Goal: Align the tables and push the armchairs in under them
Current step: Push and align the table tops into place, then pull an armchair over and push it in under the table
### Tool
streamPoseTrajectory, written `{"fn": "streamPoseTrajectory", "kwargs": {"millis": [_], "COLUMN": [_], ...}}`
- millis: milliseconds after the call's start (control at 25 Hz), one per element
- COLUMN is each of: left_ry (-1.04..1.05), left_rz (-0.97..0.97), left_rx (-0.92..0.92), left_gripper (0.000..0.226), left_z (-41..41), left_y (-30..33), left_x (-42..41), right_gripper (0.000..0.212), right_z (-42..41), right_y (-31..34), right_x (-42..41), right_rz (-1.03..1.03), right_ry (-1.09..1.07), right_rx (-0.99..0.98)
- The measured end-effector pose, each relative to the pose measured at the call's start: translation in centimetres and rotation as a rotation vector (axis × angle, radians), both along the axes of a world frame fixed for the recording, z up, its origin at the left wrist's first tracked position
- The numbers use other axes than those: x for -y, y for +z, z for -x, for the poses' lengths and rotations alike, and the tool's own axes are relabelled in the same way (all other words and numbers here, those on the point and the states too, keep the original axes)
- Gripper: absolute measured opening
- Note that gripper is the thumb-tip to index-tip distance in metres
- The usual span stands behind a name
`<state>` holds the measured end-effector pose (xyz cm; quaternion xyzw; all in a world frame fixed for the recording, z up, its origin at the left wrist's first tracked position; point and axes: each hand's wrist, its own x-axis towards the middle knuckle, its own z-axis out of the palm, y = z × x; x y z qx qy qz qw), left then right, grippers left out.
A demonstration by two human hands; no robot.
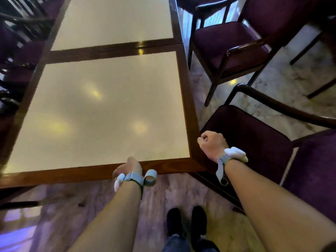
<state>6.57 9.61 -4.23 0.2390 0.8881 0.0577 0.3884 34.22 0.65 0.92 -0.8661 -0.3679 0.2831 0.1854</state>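
At the near table: your left hand grips its front edge, right hand fisted at its corner; two tables, two armchairs right.

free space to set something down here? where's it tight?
Near table top is bare inside its wood frame, far table too. Left hand grips the near edge, right hand is closed at the right corner. Tight on the right: armchairs crowd that side; more chairs along the left.
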Motion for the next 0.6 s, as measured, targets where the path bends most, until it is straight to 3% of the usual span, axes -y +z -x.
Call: {"fn": "streamPoseTrajectory", "kwargs": {"millis": [120,240,400,600], "left_ry": [-0.040,-0.507,-1.084,-1.419], "left_rz": [-0.006,-0.192,-0.433,-0.479], "left_rx": [0.017,-0.054,0.215,0.396], "left_gripper": [0.081,0.054,0.019,0.018], "left_z": [-1.7,-6.3,-15.9,-25.0], "left_y": [2.1,5.7,9.7,13.6], "left_x": [2.0,3.6,5.3,9.5], "right_gripper": [0.022,0.023,0.026,0.029], "right_z": [-0.6,-2.4,-6.1,-9.9], "right_y": [2.5,5.0,9.2,13.4], "right_x": [1.0,3.9,10.2,16.9], "right_rz": [-0.043,-0.056,-0.043,-0.049], "right_ry": [-0.049,-0.106,-0.196,-0.205], "right_rx": [-0.046,-0.056,0.024,0.112]}}
